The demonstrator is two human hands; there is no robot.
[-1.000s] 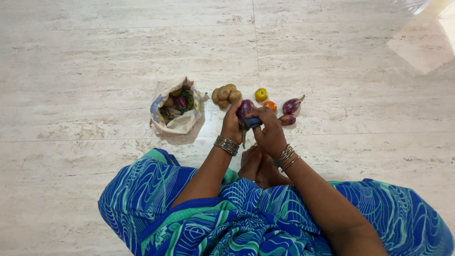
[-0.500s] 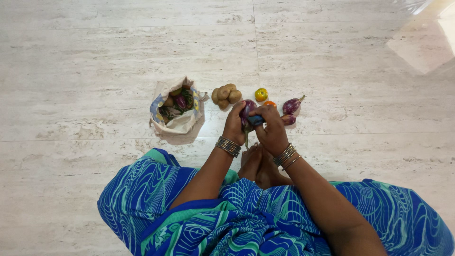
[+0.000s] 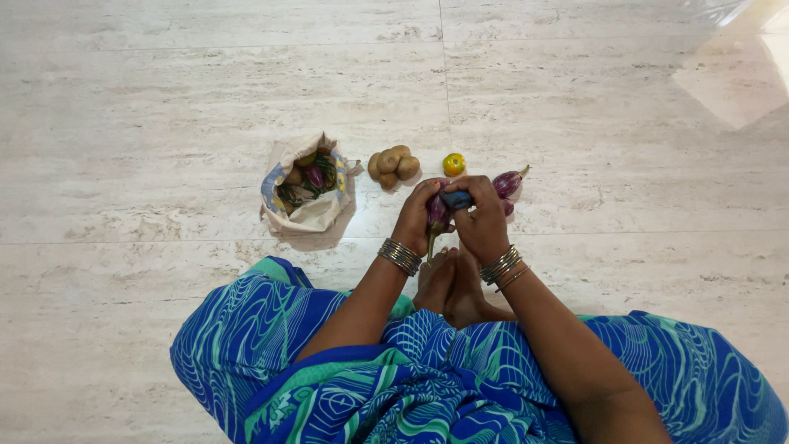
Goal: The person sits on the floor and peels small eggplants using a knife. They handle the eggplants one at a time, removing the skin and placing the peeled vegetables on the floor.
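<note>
My left hand [image 3: 417, 220] grips a small purple brinjal [image 3: 436, 212] with its green stem pointing down toward my feet. My right hand [image 3: 483, 222] is closed on a dark blue tool [image 3: 457, 199] held against the top of the brinjal. Both hands hover low over the pale marble floor, just in front of my crossed feet [image 3: 450, 284]. Metal bangles ring both wrists.
A small open cloth bag [image 3: 311, 215] with brinjals and greens sits left of my hands. Several potatoes [image 3: 392, 165], a yellow tomato [image 3: 453, 164] and another purple brinjal [image 3: 507, 182] lie on the floor beyond them. My blue and green sari [image 3: 394, 370] covers my lap.
Both hands with the brinjal and blue tool shifted slightly right and nearer to me. They now cover the orange tomato and the second loose brinjal.
</note>
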